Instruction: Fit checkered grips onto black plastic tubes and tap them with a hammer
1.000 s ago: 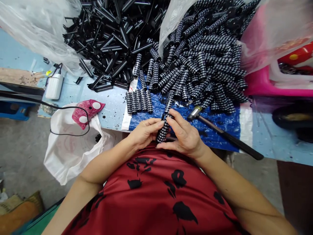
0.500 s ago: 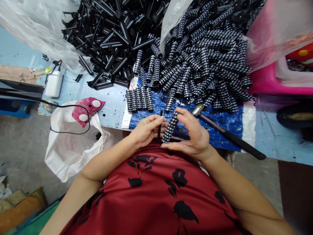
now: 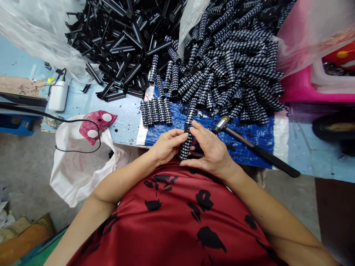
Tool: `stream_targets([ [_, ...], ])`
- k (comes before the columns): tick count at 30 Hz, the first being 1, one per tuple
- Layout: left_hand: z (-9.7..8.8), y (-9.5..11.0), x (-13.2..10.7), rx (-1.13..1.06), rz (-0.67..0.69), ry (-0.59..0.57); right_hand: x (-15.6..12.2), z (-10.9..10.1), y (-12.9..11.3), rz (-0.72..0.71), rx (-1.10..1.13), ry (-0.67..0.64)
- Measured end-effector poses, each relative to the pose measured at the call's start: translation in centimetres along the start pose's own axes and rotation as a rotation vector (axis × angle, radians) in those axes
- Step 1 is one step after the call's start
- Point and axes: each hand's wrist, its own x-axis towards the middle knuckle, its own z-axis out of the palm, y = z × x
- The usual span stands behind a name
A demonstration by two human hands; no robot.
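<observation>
Between my hands, just in front of the red shirt, is a short black tube patterned with small white squares (image 3: 186,147). My right hand (image 3: 212,149) spans it lengthwise, fingers at its upper end and thumb near its lower end. My left hand (image 3: 169,146) is closed at the tube's left side, pinching a slim black strip (image 3: 181,149) that lies along the tube. Its thumb hides part of both. Beyond lies a large pile of similar patterned tubes (image 3: 233,62), and several more stand in a neat row (image 3: 155,112).
A hammer (image 3: 256,147) lies on the blue sheet (image 3: 235,157) to the right. Plain black channel pieces (image 3: 122,48) are heaped at the back left. A white bag (image 3: 74,166) hangs at the table's front edge, and a pink bin (image 3: 299,87) stands right.
The tube and the black strip, apart before, have come together. My right hand has moved slightly left with the tube, and my left thumb now overlaps it.
</observation>
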Motion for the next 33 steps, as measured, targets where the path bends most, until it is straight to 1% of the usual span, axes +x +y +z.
stream_targets([
  [1, -0.1, 0.0, 0.1, 0.051, 0.037, 0.012, -0.4, -0.5, 0.1, 0.007, -0.016, -0.02],
  [2, -0.4, 0.1, 0.1, 0.136, 0.104, 0.031, -0.9, -1.3, 0.3, 0.027, -0.06, -0.02],
  [3, -0.8, 0.3, 0.1, 0.266, 0.2, 0.058, -1.7, -2.2, 0.7, 0.066, -0.145, -0.018],
  [4, -1.2, 0.5, 0.1, 0.439, 0.312, 0.091, -2.7, -3.2, 1.2, 0.122, -0.259, 0.008],
  [5, -1.7, 0.8, 0.1, 0.637, 0.425, 0.127, -3.7, -4.2, 1.7, 0.218, -0.425, 0.055],
  [6, -2.2, 1.1, 0.1, 0.843, 0.522, 0.157, -4.8, -5.2, 2.3, 0.313, -0.609, 0.012],
  [7, -2.6, 1.4, 0.2, 1.038, 0.586, 0.178, -5.9, -6.0, 2.9, 0.349, -0.725, -0.062],
  [8, -2.9, 1.6, 0.3, 1.208, 0.611, 0.189, -6.7, -6.6, 3.3, 0.355, -0.78, -0.09],
  [9, -3.0, 1.9, 0.5, 1.343, 0.601, 0.191, -7.3, -7.1, 3.6, 0.352, -0.82, -0.108],
  [11, -2.8, 2.2, 1.1, 1.509, 0.536, 0.177, -7.6, -7.5, 3.5, 0.29, -0.813, -0.064],
  [12, -2.6, 2.3, 1.4, 1.543, 0.492, 0.164, -7.2, -7.4, 3.1, 0.265, -0.789, -0.035],
  [14, -1.8, 2.3, 2.0, 1.524, 0.426, 0.143, -6.0, -7.1, 2.1, 0.224, -0.688, 0.012],
  [16, -1.0, 2.1, 2.6, 1.465, 0.406, 0.144, -4.5, -6.7, 1.3, 0.202, -0.547, -0.02],
  [18, -0.4, 2.0, 3.0, 1.429, 0.407, 0.163, -3.2, -6.3, 0.9, 0.188, -0.463, -0.086],
  [19, -0.2, 1.9, 3.2, 1.421, 0.406, 0.171, -2.8, -6.2, 0.8, 0.185, -0.456, -0.089],
  [20, -0.1, 1.9, 3.3, 1.416, 0.4, 0.173, -2.4, -6.2, 0.9, 0.182, -0.472, -0.059],
  [22, 0.0, 2.0, 3.5, 1.406, 0.374, 0.165, -2.0, -6.1, 1.3, 0.17, -0.515, 0.018],
  [23, 0.0, 2.1, 3.6, 1.402, 0.359, 0.161, -1.9, -6.1, 1.4, 0.153, -0.523, 0.017],
  [26, 0.3, 2.6, 3.9, 1.423, 0.32, 0.152, -1.8, -6.1, 1.6, 0.103, -0.505, -0.12],
  [27, 0.4, 2.7, 4.0, 1.44, 0.312, 0.149, -1.9, -6.1, 1.5, 0.094, -0.483, -0.14],
  [29, 0.4, 3.1, 4.2, 1.478, 0.299, 0.138, -1.9, -6.0, 0.8, 0.091, -0.421, -0.069],
  [31, 0.4, 3.4, 4.5, 1.496, 0.276, 0.122, -1.9, -5.8, 0.0, 0.04, -0.321, -0.001],
  [32, 0.4, 3.5, 4.6, 1.498, 0.259, 0.116, -2.0, -5.5, -0.4, 0.003, -0.277, -0.007],
  [33, 0.5, 3.5, 4.8, 1.499, 0.243, 0.114, -2.0, -5.3, -0.7, -0.034, -0.254, -0.043],
])
